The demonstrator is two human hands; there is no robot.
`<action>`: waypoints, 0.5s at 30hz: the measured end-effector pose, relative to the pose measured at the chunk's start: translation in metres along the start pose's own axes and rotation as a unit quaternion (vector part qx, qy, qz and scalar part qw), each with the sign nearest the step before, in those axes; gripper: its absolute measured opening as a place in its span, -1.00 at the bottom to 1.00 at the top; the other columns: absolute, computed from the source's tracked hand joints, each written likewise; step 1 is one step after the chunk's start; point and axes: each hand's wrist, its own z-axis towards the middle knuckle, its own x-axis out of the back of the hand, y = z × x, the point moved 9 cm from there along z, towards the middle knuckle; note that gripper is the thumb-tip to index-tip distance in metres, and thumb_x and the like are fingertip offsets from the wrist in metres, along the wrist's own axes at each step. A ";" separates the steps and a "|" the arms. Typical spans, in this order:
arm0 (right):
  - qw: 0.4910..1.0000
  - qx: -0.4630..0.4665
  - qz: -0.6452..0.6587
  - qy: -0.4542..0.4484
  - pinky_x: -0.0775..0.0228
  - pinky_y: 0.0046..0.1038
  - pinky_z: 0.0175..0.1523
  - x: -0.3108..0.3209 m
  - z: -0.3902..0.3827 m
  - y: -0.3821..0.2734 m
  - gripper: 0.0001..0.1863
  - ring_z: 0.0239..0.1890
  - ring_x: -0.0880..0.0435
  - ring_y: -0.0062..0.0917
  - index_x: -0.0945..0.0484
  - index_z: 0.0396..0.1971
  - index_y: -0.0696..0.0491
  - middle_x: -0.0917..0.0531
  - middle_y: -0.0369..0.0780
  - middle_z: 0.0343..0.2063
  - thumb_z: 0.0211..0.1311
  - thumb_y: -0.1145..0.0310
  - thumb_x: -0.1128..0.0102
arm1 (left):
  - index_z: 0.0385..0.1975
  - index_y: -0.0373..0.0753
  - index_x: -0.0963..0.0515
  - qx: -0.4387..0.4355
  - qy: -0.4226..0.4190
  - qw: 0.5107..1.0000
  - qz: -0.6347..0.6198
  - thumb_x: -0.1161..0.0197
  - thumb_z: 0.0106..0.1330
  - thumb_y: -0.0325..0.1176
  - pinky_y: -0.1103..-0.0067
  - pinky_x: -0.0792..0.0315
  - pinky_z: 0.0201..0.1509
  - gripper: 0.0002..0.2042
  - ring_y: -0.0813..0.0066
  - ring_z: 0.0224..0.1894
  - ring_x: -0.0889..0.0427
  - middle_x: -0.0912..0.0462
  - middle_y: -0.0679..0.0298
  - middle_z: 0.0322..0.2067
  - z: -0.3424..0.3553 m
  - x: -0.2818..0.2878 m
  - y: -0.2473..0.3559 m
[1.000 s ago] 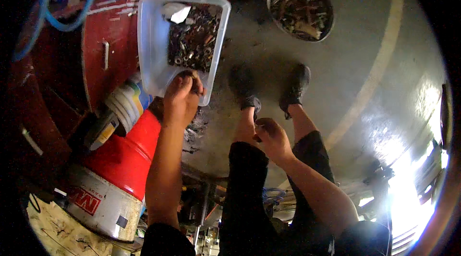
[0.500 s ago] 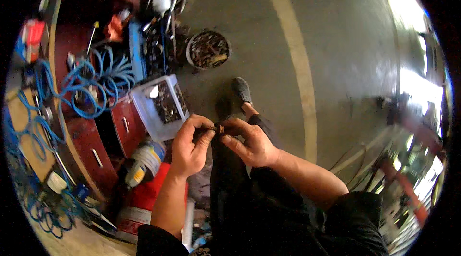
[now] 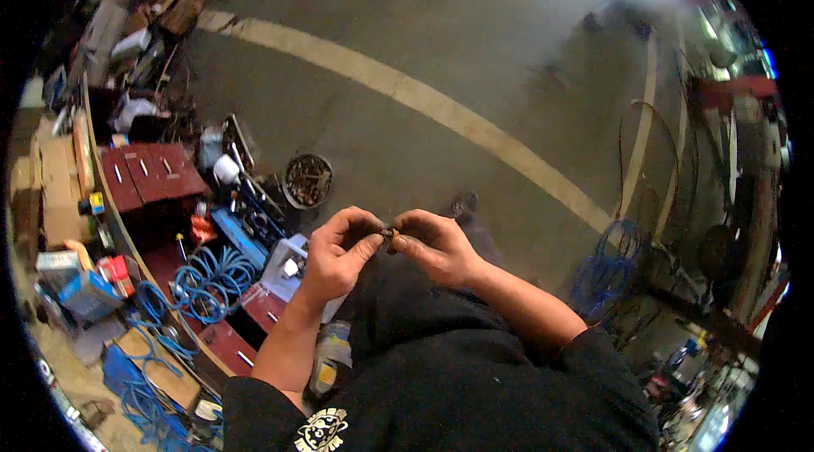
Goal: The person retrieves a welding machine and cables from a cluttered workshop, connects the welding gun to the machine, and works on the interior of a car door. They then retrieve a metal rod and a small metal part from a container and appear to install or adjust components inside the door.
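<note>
Both hands meet in front of my body, over my dark clothes. My left hand (image 3: pixel 339 253) is closed, its thumb and index finger pinching one end of a small dark, rusty bolt-like metal piece (image 3: pixel 389 233). On the other end, the thumb and fingers of my right hand (image 3: pixel 437 248) are pinched too. Fingertips cover most of the piece, so its exact kind is hard to make out. To the left of my left wrist is a clear plastic bin (image 3: pixel 276 281), partly hidden by the arm.
A round bucket of metal scraps (image 3: pixel 309 182) stands on the floor ahead. Along the left runs a cluttered bench with dark red drawers (image 3: pixel 157 174) and a coiled blue hose (image 3: pixel 208 282). A yellowish line (image 3: pixel 407 92) crosses the floor. Blue cable (image 3: pixel 609 270) lies at right.
My view has swung to the right, so the bench, bin and bucket sit lower and further left. The hands keep their pinch on the small metal piece.
</note>
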 end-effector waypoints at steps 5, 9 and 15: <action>0.990 0.075 0.106 0.055 -0.41 -0.50 -0.09 0.087 -0.062 -0.025 -0.72 -0.24 -0.55 -0.62 -0.43 -0.12 0.22 -0.60 -0.21 -0.33 0.26 0.37 -0.13 | -0.30 -0.35 -0.47 0.017 0.030 0.969 -0.244 -0.11 0.32 -0.43 0.53 -0.43 -0.35 -0.89 0.44 -0.47 -0.50 -0.50 0.22 -0.52 0.041 -0.082 0.002; 0.982 0.107 0.146 0.049 -0.44 -0.45 -0.09 0.160 -0.111 -0.044 -0.78 -0.23 -0.56 -0.55 -0.40 -0.11 0.22 -0.58 -0.21 -0.33 0.30 0.44 -0.03 | -0.31 -0.33 -0.47 -0.012 0.027 0.983 -0.179 -0.07 0.37 -0.38 0.52 -0.39 -0.40 -0.86 0.50 -0.52 -0.43 -0.46 0.26 -0.56 0.073 -0.148 -0.001; 0.973 0.107 0.136 0.152 -0.43 -0.47 -0.08 0.291 -0.194 -0.074 -0.75 -0.23 -0.56 -0.58 -0.36 -0.08 0.21 -0.57 -0.22 -0.31 0.31 0.43 -0.03 | -0.26 -0.32 -0.45 -0.067 -0.193 0.979 -0.028 -0.14 0.33 -0.33 0.61 -0.37 -0.45 -0.83 0.55 -0.51 -0.47 -0.50 0.28 -0.53 0.099 -0.357 0.053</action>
